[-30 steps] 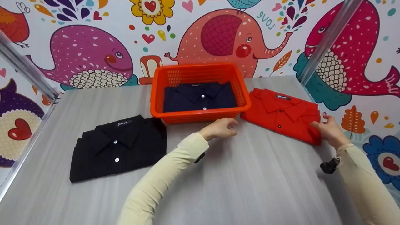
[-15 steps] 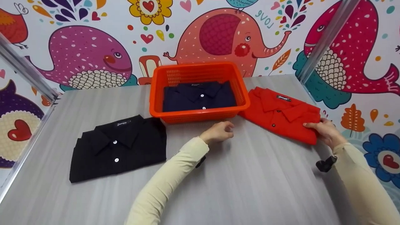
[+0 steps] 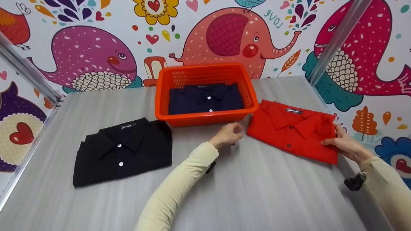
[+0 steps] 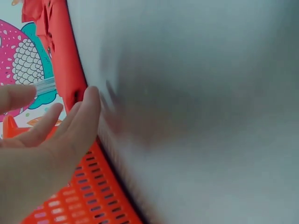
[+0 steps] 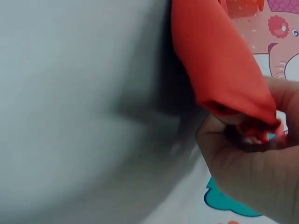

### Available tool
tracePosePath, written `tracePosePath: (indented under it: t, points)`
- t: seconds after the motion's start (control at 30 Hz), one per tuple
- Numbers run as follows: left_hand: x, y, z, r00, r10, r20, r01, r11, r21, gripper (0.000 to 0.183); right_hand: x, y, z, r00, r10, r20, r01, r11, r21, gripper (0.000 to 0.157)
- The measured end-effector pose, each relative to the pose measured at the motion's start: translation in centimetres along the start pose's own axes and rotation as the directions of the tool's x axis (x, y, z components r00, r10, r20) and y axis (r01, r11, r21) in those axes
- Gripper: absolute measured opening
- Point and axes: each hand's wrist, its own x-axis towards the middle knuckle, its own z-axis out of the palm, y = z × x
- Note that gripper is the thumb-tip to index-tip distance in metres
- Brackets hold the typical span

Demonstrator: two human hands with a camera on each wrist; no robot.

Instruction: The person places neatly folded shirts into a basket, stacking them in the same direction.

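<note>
My right hand (image 3: 348,144) grips a folded red polo shirt (image 3: 301,142) by its right edge, thumb on top. In the right wrist view the shirt (image 5: 219,60) slopes away from the hand (image 5: 252,172), and a shadow falls on the table beside it. My left hand (image 3: 227,134) holds nothing. It hovers just in front of the orange basket (image 3: 208,116), close to the shirt's left corner. Seen from the left wrist, its fingers (image 4: 84,116) are loosely extended and overlap the basket and the shirt.
A folded navy shirt (image 3: 189,101) lies inside the basket. On the left of the table, a folded black shirt (image 3: 141,157) lies with its collar toward the wall. Metal posts (image 3: 330,41) and a wall printed with cartoon animals (image 3: 86,51) bound the table.
The right hand has drawn the red shirt toward me and slightly right, its left end coming forward beside the basket. The left hand has barely shifted.
</note>
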Motion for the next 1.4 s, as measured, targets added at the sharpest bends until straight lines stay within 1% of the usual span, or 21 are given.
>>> tracePosePath:
  t: [0.07, 0.1, 0.27, 0.3, 0.33, 0.37, 0.4, 0.47, 0.5, 0.53, 0.6, 0.7, 0.77, 0.83, 0.93, 0.97, 1.03, 1.13, 1.17, 1.27, 1.4]
  points:
    - [0.2, 0.2, 0.4, 1.000, -0.026, -0.009, 0.026, 0.999, -0.041, 0.031, -0.3, 0.3, -0.1, 1.000, -0.015, 0.020, 0.016, 1.000, -0.023, 0.096]
    - [0.3, 0.3, 0.6, 0.999, -0.038, -0.015, 0.038, 0.998, -0.044, 0.030, -0.5, 0.5, -0.1, 0.999, -0.021, 0.027, 0.022, 0.999, -0.037, 0.098]
    - [0.9, 0.9, 2.0, 0.995, -0.085, -0.058, 0.085, 0.996, 0.003, 0.026, -0.9, 0.8, 0.2, 0.997, -0.052, 0.058, 0.058, 0.994, -0.093, 0.104]
    - [1.0, 1.1, 2.2, 0.991, -0.114, -0.064, 0.114, 0.993, -0.013, 0.023, -1.0, 0.8, 0.3, 0.996, -0.058, 0.061, 0.065, 0.992, -0.105, 0.105]
    - [1.1, 1.3, 2.5, 0.985, -0.158, -0.063, 0.154, 0.986, -0.059, 0.025, -1.0, 0.8, 0.5, 0.996, -0.066, 0.065, 0.073, 0.991, -0.114, 0.105]
    - [1.1, 1.5, 2.7, 0.976, -0.207, -0.063, 0.199, 0.973, -0.118, 0.028, -1.1, 0.8, 0.6, 0.995, -0.071, 0.068, 0.079, 0.989, -0.124, 0.106]
    - [1.2, 1.7, 2.9, 0.965, -0.256, -0.060, 0.241, 0.953, -0.185, 0.032, -1.1, 0.8, 0.7, 0.994, -0.078, 0.073, 0.087, 0.988, -0.130, 0.106]
    - [1.2, 2.2, 3.2, 0.936, -0.350, -0.045, 0.315, 0.887, -0.337, 0.038, -1.1, 0.8, 1.0, 0.993, -0.092, 0.079, 0.103, 0.985, -0.141, 0.105]
    - [1.1, 2.4, 3.3, 0.921, -0.387, -0.036, 0.343, 0.853, -0.393, 0.043, -1.1, 0.8, 1.2, 0.992, -0.098, 0.080, 0.109, 0.983, -0.145, 0.105]
    - [1.1, 2.6, 3.4, 0.910, -0.413, -0.032, 0.360, 0.827, -0.431, 0.048, -1.0, 0.9, 1.4, 0.992, -0.099, 0.082, 0.110, 0.983, -0.148, 0.104]
    - [1.1, 2.8, 3.7, 0.899, -0.438, -0.023, 0.377, 0.800, -0.467, 0.051, -1.0, 1.1, 1.7, 0.992, -0.097, 0.083, 0.109, 0.983, -0.149, 0.104]
    - [1.1, 2.9, 4.3, 0.883, -0.469, -0.002, 0.410, 0.775, -0.481, 0.051, -1.1, 1.2, 2.3, 0.991, -0.096, 0.093, 0.109, 0.983, -0.145, 0.102]
    - [1.1, 2.9, 4.7, 0.882, -0.471, 0.005, 0.416, 0.772, -0.481, 0.055, -1.2, 1.1, 2.6, 0.991, -0.094, 0.099, 0.109, 0.982, -0.152, 0.100]
    - [1.1, 2.8, 5.0, 0.884, -0.467, 0.006, 0.417, 0.783, -0.462, 0.058, -1.3, 1.0, 2.8, 0.990, -0.094, 0.107, 0.110, 0.980, -0.163, 0.099]
    - [0.9, 2.7, 5.0, 0.894, -0.448, -0.003, 0.403, 0.807, -0.432, 0.060, -1.4, 1.0, 3.1, 0.990, -0.087, 0.110, 0.106, 0.978, -0.180, 0.099]
    - [0.9, 2.7, 4.9, 0.895, -0.447, -0.002, 0.404, 0.810, -0.426, 0.055, -1.4, 1.0, 3.1, 0.990, -0.086, 0.109, 0.105, 0.978, -0.180, 0.099]
    - [0.8, 2.7, 4.6, 0.893, -0.449, 0.011, 0.409, 0.803, -0.434, 0.041, -1.5, 1.0, 3.1, 0.991, -0.087, 0.102, 0.103, 0.981, -0.164, 0.096]
    - [0.6, 2.6, 4.1, 0.890, -0.455, 0.035, 0.424, 0.794, -0.436, 0.016, -1.6, 1.0, 3.0, 0.991, -0.099, 0.088, 0.110, 0.986, -0.128, 0.085]
    - [0.5, 2.6, 4.0, 0.890, -0.455, 0.045, 0.427, 0.794, -0.433, 0.015, -1.7, 1.0, 2.9, 0.991, -0.103, 0.082, 0.112, 0.986, -0.121, 0.080]
    - [0.3, 2.2, 3.7, 0.892, -0.449, 0.057, 0.432, 0.805, -0.407, 0.020, -1.8, 0.8, 2.6, 0.992, -0.111, 0.067, 0.118, 0.986, -0.118, 0.068]
    - [0.2, 1.9, 3.5, 0.895, -0.442, 0.062, 0.427, 0.808, -0.405, 0.025, -1.9, 0.2, 2.4, 0.994, -0.100, 0.048, 0.106, 0.984, -0.145, 0.063]
